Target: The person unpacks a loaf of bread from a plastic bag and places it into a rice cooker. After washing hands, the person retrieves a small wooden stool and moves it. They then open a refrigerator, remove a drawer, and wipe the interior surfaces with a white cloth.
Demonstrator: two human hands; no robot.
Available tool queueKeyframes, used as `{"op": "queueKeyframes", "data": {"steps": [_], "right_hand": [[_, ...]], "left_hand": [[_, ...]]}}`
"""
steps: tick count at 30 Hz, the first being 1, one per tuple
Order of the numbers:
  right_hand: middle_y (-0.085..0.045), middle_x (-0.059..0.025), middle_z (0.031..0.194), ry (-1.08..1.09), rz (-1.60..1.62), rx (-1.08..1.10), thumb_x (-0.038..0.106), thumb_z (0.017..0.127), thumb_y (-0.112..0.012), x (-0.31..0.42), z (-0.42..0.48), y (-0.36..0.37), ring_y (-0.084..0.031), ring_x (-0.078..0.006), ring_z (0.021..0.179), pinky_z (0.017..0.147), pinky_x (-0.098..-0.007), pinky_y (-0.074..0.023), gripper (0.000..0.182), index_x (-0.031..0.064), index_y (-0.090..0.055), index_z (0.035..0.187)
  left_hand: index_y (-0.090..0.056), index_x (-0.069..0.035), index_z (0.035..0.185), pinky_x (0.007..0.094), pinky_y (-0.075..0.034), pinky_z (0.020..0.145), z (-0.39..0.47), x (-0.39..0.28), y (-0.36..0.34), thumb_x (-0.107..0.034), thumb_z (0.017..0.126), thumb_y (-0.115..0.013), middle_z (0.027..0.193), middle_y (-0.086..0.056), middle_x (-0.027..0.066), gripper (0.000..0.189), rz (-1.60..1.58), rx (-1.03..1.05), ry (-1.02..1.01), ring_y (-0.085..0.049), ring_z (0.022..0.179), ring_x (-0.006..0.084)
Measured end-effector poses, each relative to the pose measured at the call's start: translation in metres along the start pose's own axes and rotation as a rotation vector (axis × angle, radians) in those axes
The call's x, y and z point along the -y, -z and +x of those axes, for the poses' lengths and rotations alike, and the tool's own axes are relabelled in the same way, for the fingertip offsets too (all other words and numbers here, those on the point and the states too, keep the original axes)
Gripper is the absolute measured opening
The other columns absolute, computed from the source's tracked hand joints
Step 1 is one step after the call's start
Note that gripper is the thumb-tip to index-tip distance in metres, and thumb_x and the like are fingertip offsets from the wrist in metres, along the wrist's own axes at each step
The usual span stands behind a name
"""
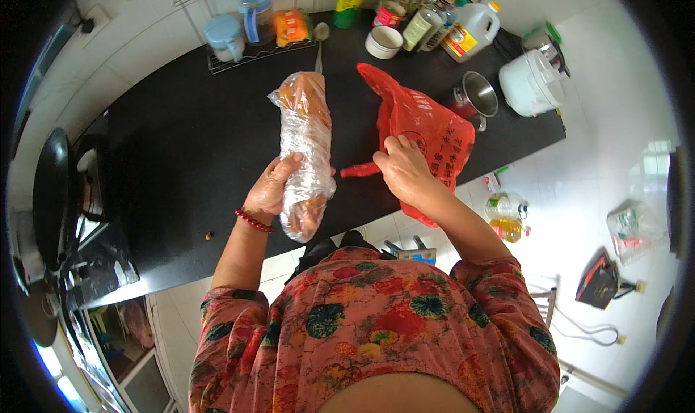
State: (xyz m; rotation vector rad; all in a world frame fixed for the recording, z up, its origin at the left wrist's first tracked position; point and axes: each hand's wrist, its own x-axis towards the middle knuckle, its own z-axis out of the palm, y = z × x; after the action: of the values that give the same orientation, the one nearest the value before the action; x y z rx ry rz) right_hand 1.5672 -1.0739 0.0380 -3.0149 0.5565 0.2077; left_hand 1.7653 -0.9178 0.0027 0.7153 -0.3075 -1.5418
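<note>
My left hand (271,187) grips a long, brownish-orange item wrapped in clear plastic film (305,147), held over the black countertop (179,141). The film is crumpled and shiny, so what is inside cannot be told exactly. To the right, a red plastic bag (429,114) with dark printed writing is pinched in the fingers of my right hand (402,166). The bag spreads past the counter's front edge, and one handle strip trails to the left. Beyond the far end of the wrapped item lies a metal spoon (320,46).
Along the wall stand blue-lidded pitchers (223,35), a white bowl (384,42), several bottles (423,27) and a plastic jug (471,31). A steel cup (478,94) and a white lidded pot (531,82) are at the right. A wok (51,196) is on the left.
</note>
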Motion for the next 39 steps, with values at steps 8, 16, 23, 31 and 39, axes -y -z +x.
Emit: {"op": "queueKeyframes", "data": {"steps": [8,16,23,31,39], "right_hand": [[-0.046,-0.0231,0.115,-0.006,0.177,-0.380,0.004,0.073,-0.052,0.009,-0.082,0.020,-0.045,-0.0401,0.108,0.092,-0.0437,-0.0380,0.012,-0.0029,-0.054,0.084],[-0.028,-0.0255,0.136,-0.067,0.252,-0.440,0.000,0.070,-0.056,0.021,-0.148,0.042,-0.027,-0.0415,0.126,0.101,-0.0443,-0.0309,0.002,-0.0024,-0.056,0.071],[-0.028,-0.0264,0.135,0.119,0.330,-0.424,0.005,0.070,-0.058,0.067,-0.207,0.044,-0.026,-0.0436,0.126,0.102,-0.0449,-0.0291,0.009,-0.0027,-0.053,0.069],[-0.041,-0.0213,0.127,0.215,0.468,-0.776,-0.003,0.065,-0.062,0.105,-0.268,0.025,-0.035,-0.0406,0.123,0.100,-0.0507,-0.0308,0.010,-0.0007,-0.053,0.069],[-0.057,-0.0119,0.088,-0.247,1.051,-0.994,-0.015,0.071,-0.045,0.132,-0.312,-0.001,-0.055,-0.0291,0.098,0.100,-0.0480,-0.0325,0.023,-0.0008,-0.052,0.088]], "left_hand": [[-0.041,0.005,0.117,0.0451,-0.054,0.064,-0.005,-0.025,-0.030,-0.026,0.078,-0.058,0.088,-0.059,0.0227,0.052,-0.044,0.154,0.580,-0.063,0.074,0.0331],[-0.046,0.000,0.117,0.0391,-0.053,0.065,-0.002,-0.001,-0.096,-0.027,0.085,-0.053,0.096,-0.059,0.0146,0.042,0.207,0.094,0.820,-0.062,0.076,0.0236],[-0.049,-0.002,0.111,0.0380,-0.049,0.072,-0.021,0.054,-0.128,-0.039,0.089,-0.045,0.099,-0.058,0.0128,0.044,0.209,0.353,0.461,-0.059,0.083,0.0250],[-0.053,-0.004,0.105,0.0320,-0.047,0.066,-0.023,0.137,-0.200,-0.026,0.089,-0.040,0.100,-0.058,0.0098,0.030,-0.200,0.156,0.074,-0.055,0.080,0.0213],[-0.054,-0.004,0.099,0.0335,-0.047,0.067,0.002,0.276,-0.195,-0.020,0.087,-0.043,0.097,-0.058,0.0100,0.022,-0.051,0.427,0.498,-0.055,0.080,0.0213]]}}
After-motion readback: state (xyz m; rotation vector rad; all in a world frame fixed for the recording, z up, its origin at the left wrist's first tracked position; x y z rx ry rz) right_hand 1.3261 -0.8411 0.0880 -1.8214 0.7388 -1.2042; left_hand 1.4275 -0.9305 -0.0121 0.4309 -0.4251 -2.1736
